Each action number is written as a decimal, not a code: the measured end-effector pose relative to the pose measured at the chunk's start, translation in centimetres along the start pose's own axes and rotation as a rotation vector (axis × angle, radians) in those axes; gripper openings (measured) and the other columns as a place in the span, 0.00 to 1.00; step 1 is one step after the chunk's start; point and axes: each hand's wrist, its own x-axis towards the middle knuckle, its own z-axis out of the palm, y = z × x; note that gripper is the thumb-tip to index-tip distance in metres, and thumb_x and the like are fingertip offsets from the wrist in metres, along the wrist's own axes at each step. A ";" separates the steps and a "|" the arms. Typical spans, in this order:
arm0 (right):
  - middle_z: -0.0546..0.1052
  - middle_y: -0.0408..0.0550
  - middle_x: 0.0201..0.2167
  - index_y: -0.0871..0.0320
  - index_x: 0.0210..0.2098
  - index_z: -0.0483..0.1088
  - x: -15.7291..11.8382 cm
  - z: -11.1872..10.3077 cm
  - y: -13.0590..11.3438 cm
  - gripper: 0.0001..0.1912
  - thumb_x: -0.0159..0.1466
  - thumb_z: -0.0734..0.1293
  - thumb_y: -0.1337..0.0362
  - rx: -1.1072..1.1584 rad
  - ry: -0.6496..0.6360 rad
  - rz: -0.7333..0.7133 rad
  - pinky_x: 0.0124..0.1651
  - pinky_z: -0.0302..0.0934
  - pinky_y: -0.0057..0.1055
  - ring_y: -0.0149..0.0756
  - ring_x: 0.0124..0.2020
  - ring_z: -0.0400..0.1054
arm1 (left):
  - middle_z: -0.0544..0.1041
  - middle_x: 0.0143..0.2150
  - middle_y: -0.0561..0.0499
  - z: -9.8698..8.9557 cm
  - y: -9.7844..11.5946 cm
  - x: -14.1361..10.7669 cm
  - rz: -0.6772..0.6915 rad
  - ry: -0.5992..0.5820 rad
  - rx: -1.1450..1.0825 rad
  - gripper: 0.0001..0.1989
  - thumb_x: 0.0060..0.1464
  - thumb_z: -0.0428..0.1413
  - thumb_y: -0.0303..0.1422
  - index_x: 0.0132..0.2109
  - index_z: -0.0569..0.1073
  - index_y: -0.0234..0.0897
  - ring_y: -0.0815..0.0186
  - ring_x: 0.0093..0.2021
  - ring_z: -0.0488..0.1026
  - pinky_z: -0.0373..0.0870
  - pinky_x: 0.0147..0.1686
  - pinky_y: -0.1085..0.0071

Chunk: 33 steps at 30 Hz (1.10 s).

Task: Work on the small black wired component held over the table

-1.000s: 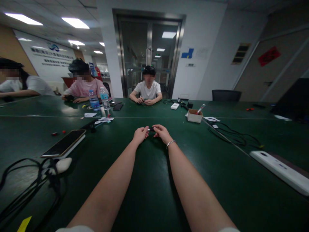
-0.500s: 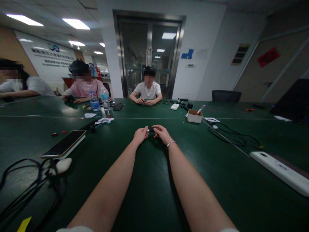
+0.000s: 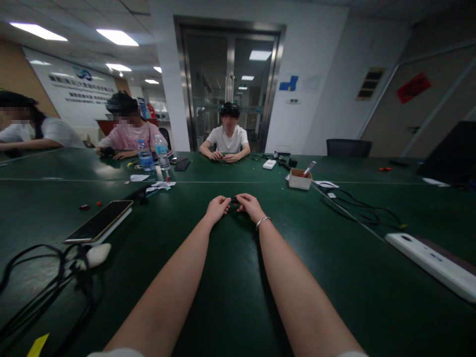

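Observation:
Both of my arms reach forward over the green table [image 3: 238,277], and the hands meet near its middle. Between the fingertips is a small black object [image 3: 234,200], mostly covered by fingers, so its kind does not show. My left hand [image 3: 217,208] pinches its left end with thumb and forefinger. From the other side, my right hand [image 3: 250,206] closes its fingers on the right end. A silver bracelet [image 3: 262,222] circles the right wrist.
To the left lie a phone [image 3: 102,220] on a white box and black cables [image 3: 40,282]. A small box with a pen [image 3: 299,179] stands ahead right, near more cables [image 3: 357,206]. A white power strip [image 3: 427,260] lies far right. Across the table sits a person [image 3: 228,140].
My left fingers have slid slightly right, toward the right hand. The silver part that showed beside them is now covered, and less of the black object shows.

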 end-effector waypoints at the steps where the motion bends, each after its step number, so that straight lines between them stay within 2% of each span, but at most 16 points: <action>1: 0.74 0.42 0.21 0.62 0.36 0.70 0.1 0.0 0.0 0.11 0.57 0.68 0.61 -0.001 0.009 0.008 0.22 0.65 0.22 0.22 0.14 0.62 | 0.70 0.25 0.53 0.0 0.1 -0.1 0.008 0.000 -0.007 0.10 0.51 0.55 0.37 0.35 0.70 0.33 0.74 0.22 0.65 0.64 0.22 0.77; 5: 0.73 0.41 0.19 0.62 0.35 0.70 0.1 0.1 0.1 0.10 0.57 0.68 0.61 0.006 0.016 0.025 0.22 0.64 0.22 0.22 0.13 0.62 | 0.69 0.27 0.53 0.1 0.3 -0.5 0.050 0.012 -0.006 0.10 0.49 0.57 0.33 0.40 0.70 0.35 0.73 0.24 0.67 0.65 0.22 0.78; 9: 0.72 0.40 0.17 0.61 0.37 0.70 -0.1 0.2 -0.2 0.12 0.58 0.67 0.59 0.015 -0.013 0.007 0.20 0.62 0.21 0.23 0.14 0.63 | 0.69 0.30 0.51 0.1 0.4 -0.6 0.071 -0.003 -0.052 0.10 0.51 0.56 0.36 0.39 0.70 0.35 0.72 0.28 0.68 0.66 0.22 0.79; 13: 0.71 0.40 0.16 0.62 0.38 0.70 -0.3 0.2 -0.5 0.14 0.58 0.67 0.57 0.018 -0.036 -0.017 0.19 0.61 0.20 0.23 0.14 0.63 | 0.69 0.31 0.51 0.1 0.3 -0.5 0.090 -0.004 -0.096 0.09 0.49 0.57 0.33 0.39 0.70 0.36 0.70 0.31 0.69 0.68 0.24 0.79; 21: 0.74 0.41 0.21 0.61 0.43 0.70 -0.4 0.0 -0.4 0.15 0.55 0.69 0.68 -0.014 -0.073 -0.003 0.22 0.64 0.21 0.21 0.15 0.63 | 0.70 0.39 0.48 0.0 0.7 -0.5 0.089 0.033 -0.181 0.12 0.47 0.58 0.29 0.40 0.69 0.35 0.70 0.34 0.70 0.70 0.26 0.77; 26: 0.74 0.42 0.20 0.63 0.42 0.70 -0.3 0.1 -0.5 0.12 0.58 0.67 0.68 0.013 -0.061 0.021 0.21 0.63 0.21 0.22 0.14 0.63 | 0.71 0.40 0.47 -0.1 0.6 -0.5 0.091 0.037 -0.179 0.10 0.50 0.56 0.32 0.40 0.70 0.35 0.69 0.35 0.70 0.70 0.27 0.78; 33: 0.74 0.43 0.17 0.64 0.35 0.70 -0.3 0.2 -0.5 0.09 0.59 0.67 0.63 -0.004 -0.045 0.054 0.20 0.61 0.19 0.23 0.14 0.63 | 0.71 0.45 0.45 -0.2 0.8 -0.6 0.133 0.008 -0.145 0.13 0.46 0.59 0.30 0.42 0.70 0.36 0.68 0.37 0.71 0.70 0.29 0.76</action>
